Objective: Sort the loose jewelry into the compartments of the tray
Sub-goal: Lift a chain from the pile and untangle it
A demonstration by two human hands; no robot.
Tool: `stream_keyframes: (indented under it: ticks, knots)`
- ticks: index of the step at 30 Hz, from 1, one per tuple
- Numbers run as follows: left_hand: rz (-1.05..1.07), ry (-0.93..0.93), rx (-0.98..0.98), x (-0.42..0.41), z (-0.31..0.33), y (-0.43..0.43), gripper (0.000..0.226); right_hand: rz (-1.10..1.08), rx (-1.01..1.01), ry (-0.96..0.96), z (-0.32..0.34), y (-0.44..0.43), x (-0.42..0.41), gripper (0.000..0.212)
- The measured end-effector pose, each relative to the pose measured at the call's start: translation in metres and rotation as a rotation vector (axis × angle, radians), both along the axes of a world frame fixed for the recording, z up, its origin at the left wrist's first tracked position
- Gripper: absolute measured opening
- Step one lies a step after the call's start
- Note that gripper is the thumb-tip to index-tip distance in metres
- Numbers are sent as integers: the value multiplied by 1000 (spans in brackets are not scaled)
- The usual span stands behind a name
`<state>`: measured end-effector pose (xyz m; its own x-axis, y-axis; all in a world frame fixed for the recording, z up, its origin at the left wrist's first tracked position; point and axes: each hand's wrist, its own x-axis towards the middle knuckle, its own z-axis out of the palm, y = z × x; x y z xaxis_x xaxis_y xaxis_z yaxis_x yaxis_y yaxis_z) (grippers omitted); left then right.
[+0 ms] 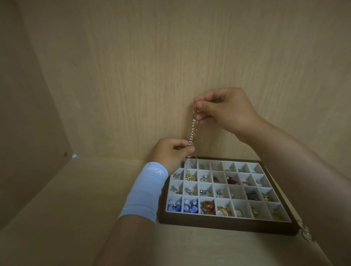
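While right grip (225, 110) pinches pearl strand (192, 131) up top, left grip (170, 154) pinches it lower — tail dangling over tray (226, 226).

Both the left hand (172, 152) and right hand (221, 108) pinch a beaded chain (193, 131) above the tray (226, 225).

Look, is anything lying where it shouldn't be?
Yes: some silvery metal rings lie outside the dark wooden compartment tray, on the pale wooden shelf by its near right corner, in no compartment.
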<state>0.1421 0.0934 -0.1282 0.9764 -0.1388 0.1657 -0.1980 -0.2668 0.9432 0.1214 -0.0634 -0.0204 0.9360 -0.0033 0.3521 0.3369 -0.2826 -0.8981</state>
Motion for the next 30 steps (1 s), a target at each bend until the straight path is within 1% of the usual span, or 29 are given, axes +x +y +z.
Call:
stream_keyframes:
  ticks: [3,5,9,11,12,14,16,18,21,24,26,28,30]
  knots:
    - [-1,-31,90,4,-2,-1,16,-10,-11,5,-5,0,3,8]
    - [-11,-43,177,5,-3,2,16,-5,-74,24,-13,0,4,8]
    - [-75,0,337,6,0,12,22,4,-314,70,-37,-2,7,8]
    - [-58,-4,419,6,4,15,23,16,-399,94,-47,-3,9,10]
    - [-40,-15,467,6,7,17,21,28,-441,98,-51,-3,9,13]
    - [-26,-25,537,4,13,19,12,54,-544,87,-58,-1,8,20]
    - [-28,-18,580,1,17,19,3,60,-650,75,-65,1,8,17]
    - [-34,-12,606,-3,18,18,4,72,-740,62,-72,2,9,15]
    - [-45,1,647,-5,19,16,9,102,-794,38,-80,0,11,22]
    - [-20,-10,707,-8,18,13,6,89,-799,44,-80,-4,10,29]
    - [2,-32,756,-9,20,12,2,87,-839,46,-80,-6,8,24]
    - [-4,-52,813,-11,21,10,4,79,-877,56,-82,-6,6,15]
    - [-29,-59,842,-11,22,7,9,69,-897,80,-83,-6,4,11]
